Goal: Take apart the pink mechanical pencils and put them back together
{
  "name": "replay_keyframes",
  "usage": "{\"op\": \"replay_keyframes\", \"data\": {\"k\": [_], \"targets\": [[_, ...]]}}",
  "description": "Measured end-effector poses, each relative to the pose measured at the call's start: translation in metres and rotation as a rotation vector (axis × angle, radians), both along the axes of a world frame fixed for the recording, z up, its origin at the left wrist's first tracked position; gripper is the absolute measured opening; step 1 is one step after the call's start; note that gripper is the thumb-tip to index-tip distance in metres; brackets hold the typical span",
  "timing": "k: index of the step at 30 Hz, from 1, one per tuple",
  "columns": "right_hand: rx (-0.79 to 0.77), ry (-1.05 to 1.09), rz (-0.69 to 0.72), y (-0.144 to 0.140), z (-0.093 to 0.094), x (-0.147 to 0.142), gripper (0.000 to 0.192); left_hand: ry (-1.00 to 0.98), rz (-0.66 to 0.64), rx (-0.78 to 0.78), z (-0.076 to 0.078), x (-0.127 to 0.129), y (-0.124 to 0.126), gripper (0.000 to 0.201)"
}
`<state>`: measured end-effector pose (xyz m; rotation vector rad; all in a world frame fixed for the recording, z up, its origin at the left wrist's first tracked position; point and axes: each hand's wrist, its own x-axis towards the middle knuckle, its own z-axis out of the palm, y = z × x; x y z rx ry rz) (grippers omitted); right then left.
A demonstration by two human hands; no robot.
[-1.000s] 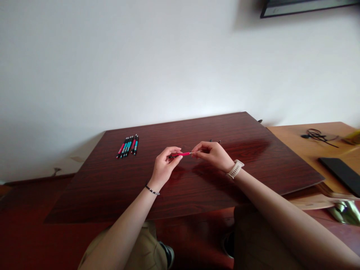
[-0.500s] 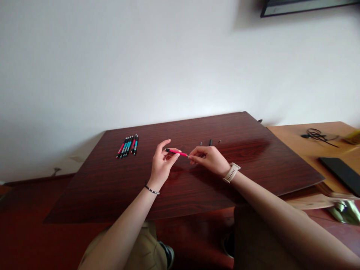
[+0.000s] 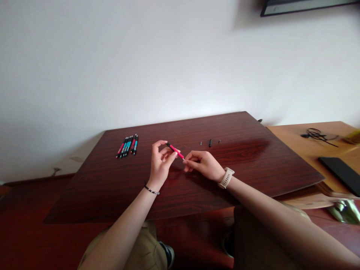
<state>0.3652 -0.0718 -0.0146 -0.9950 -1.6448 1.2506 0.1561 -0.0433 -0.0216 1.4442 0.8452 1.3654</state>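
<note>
Slim pink-and-black pen barrel (image 3: 174,149) held tilted between two bare hands, above a glossy dark-red wooden table (image 3: 168,131).
The left hand (image 3: 161,163) pinches the barrel, index finger at its upper black end; the right hand (image 3: 206,165) grips the thin pale piece (image 3: 183,159) at the lower end; the step seems to be working that piece at the barrel's mouth, in or out I cannot tell; this calls for straight alignment; beyond lie a short black cylindrical part (image 3: 210,142) and two tiny grey bits (image 3: 201,143).
</note>
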Motion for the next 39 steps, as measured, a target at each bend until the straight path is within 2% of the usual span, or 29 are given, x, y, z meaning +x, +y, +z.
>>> {"op": "replay_keyframes", "data": {"k": [10, 15, 18, 23, 28, 36, 39], "targets": [[0.003, 0.0, 0.015, 0.0, 0.0, 0.001, 0.031, 0.046, 0.07, -0.003, -0.001, -0.001, 0.003, 0.048], [0.006, -0.025, 0.011, -0.001, 0.001, 0.002, 0.031, 0.038, 0.088, 0.022, -0.003, -0.004, 0.006, 0.034], [0.018, -0.041, -0.002, -0.001, 0.001, 0.002, 0.032, 0.029, 0.097, 0.013, -0.004, -0.004, 0.007, 0.035], [0.074, -0.107, -0.077, 0.003, 0.001, 0.009, 0.03, -0.005, 0.026, -0.046, -0.004, -0.005, 0.007, 0.04], [0.193, -0.215, -0.159, 0.012, 0.006, 0.026, 0.027, 0.03, -0.048, -0.095, -0.004, -0.006, 0.005, 0.035], [0.136, -0.157, -0.083, 0.019, 0.01, 0.037, 0.025, 0.357, -0.203, -0.027, -0.002, 0.001, -0.005, 0.02], [0.103, -0.123, -0.047, 0.017, 0.01, 0.033, 0.026, 0.4, -0.23, 0.0, -0.004, 0.002, -0.007, 0.016]]}}
